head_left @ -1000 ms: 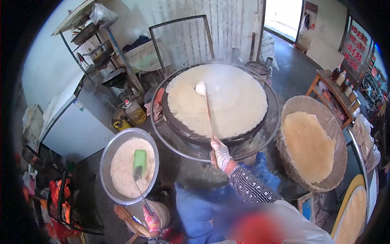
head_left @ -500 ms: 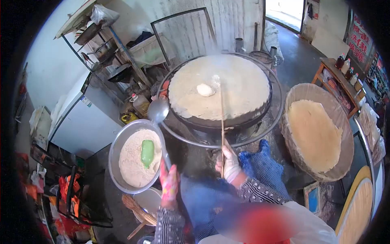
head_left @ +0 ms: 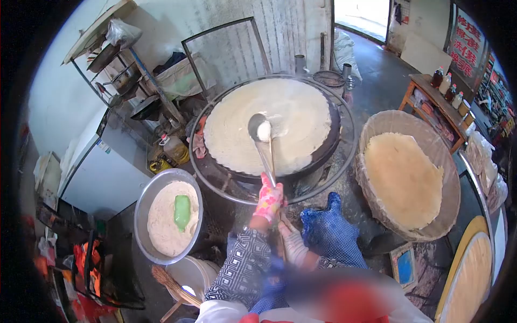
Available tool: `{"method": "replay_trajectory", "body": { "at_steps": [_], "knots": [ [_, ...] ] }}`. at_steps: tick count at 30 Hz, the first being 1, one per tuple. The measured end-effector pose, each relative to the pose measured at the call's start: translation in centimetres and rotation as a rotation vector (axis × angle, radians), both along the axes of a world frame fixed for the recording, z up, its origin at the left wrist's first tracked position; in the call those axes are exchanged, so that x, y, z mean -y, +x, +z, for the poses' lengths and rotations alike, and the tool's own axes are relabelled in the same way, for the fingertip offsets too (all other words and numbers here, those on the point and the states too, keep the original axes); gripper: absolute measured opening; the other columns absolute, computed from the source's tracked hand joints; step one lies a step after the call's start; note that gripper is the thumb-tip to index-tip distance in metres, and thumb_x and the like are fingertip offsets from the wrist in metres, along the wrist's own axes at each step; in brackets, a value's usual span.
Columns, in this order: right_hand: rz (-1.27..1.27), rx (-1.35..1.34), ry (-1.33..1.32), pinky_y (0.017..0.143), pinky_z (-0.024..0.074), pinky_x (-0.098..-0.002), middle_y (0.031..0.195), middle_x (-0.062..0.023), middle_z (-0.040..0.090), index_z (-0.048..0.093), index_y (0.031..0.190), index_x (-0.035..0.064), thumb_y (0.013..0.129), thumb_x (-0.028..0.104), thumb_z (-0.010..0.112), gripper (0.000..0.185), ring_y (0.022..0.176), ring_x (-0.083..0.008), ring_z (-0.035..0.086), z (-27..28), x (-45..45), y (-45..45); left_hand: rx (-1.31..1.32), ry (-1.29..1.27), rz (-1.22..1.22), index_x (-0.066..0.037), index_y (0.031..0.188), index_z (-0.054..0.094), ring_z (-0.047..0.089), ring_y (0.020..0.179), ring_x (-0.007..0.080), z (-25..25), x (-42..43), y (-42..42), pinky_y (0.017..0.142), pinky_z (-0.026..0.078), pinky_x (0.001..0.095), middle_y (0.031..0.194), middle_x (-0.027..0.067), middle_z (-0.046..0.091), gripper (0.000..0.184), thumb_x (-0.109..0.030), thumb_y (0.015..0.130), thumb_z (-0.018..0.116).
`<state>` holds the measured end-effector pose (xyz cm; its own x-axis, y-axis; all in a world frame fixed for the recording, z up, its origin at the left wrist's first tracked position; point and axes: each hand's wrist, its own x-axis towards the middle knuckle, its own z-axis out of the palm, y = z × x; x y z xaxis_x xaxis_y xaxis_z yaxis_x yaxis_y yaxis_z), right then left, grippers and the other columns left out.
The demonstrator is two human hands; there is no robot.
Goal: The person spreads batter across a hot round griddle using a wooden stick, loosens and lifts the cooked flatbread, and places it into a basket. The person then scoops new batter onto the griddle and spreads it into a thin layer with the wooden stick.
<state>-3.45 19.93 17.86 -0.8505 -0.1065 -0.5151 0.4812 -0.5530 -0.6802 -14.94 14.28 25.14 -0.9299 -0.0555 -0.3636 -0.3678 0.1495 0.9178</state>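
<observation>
Floor (head_left: pixel 371 99), held ladle (head_left: pixel 256 128), basin (head_left: pixel 141 209) of batter (head_left: pixel 162 225)

– What's that ladle (head_left: pixel 255 129) made of?
– Smooth, shiny metal, like the basin (head_left: pixel 142 202) at left. The stick (head_left: pixel 272 157) alongside looks like matt wood.
– And the liner (head_left: pixel 451 188) at right?
– Thin, wrinkled plastic, by the look of it.
– The broom (head_left: pixel 169 281), near left?
– Rough, dry straw. The round board (head_left: pixel 472 277) at near right looks like smooth, pale wood.
– The far wall (head_left: pixel 293 32)?
– Ribbed sheeting, dull and streaked.
</observation>
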Motion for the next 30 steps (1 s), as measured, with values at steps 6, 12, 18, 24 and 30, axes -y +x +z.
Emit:
{"method": "replay_trajectory", "body": {
  "at_steps": [6,12,18,24,30],
  "knots": [
    [0.118,-0.195,-0.087,0.034,0.0329,-0.0173,0.067,0.0067,0.051,0.049,0.129,0.0138,0.086,0.026,0.06,0.046,0.041,-0.0028,0.04,4.2,-6.2,-0.3,-0.041,0.877,0.166,-0.002,0.089,0.05,0.046,0.05,0.009,3.8,2.3,-0.6,0.044,0.039,0.0202,0.067,0.0031,0.05,0.009,-0.009,0.086,0.055],
    [-0.269,-0.177,0.199,0.029,0.0322,-0.0194,0.055,0.0022,0.048,0.049,0.129,0.0191,0.088,0.023,0.056,0.041,0.035,-0.0054,0.036,0.8,-14.4,-5.4,-0.006,1.396,0.103,0.001,0.095,0.048,0.041,0.057,0.0056,3.9,9.8,2.2,0.046,0.036,0.016,0.077,0.0041,0.047,0.009,-0.003,0.088,0.052],
    [0.138,-0.096,0.388,0.031,0.0225,-0.0231,0.047,0.0047,0.038,0.05,0.128,0.0276,0.091,0.023,0.051,0.037,0.033,-0.0073,0.031,2.9,-16.8,-12.0,0.02,1.613,0.177,0.001,0.097,0.043,0.036,0.049,0.0026,3.5,17.3,7.2,0.035,0.033,0.0136,0.075,0.0027,0.041,0.014,-0.011,0.092,0.049],
    [0.431,-0.131,0.34,0.032,0.0207,-0.0215,0.049,0.0064,0.034,0.04,0.135,0.0213,0.09,0.024,0.05,0.047,0.035,-0.0057,0.029,4.4,-19.4,-10.4,-0.032,1.414,0.485,0.007,0.11,0.042,0.042,0.057,0.0051,0.1,25.0,12.3,0.039,0.039,0.0144,0.083,0.0075,0.043,0.024,-0.005,0.089,0.048],
    [0.495,-0.084,-0.091,0.033,0.0192,-0.0201,0.051,0.0068,0.033,0.038,0.136,0.018,0.087,0.03,0.057,0.055,0.035,-0.0047,0.026,5.6,-18.6,-5.4,0.082,1.327,0.722,0.002,0.098,0.046,0.045,0.057,0.0077,-11.3,33.3,13.4,0.04,0.038,0.0155,0.079,0.0074,0.046,0.012,0.0,0.086,0.05]
  ]
}}
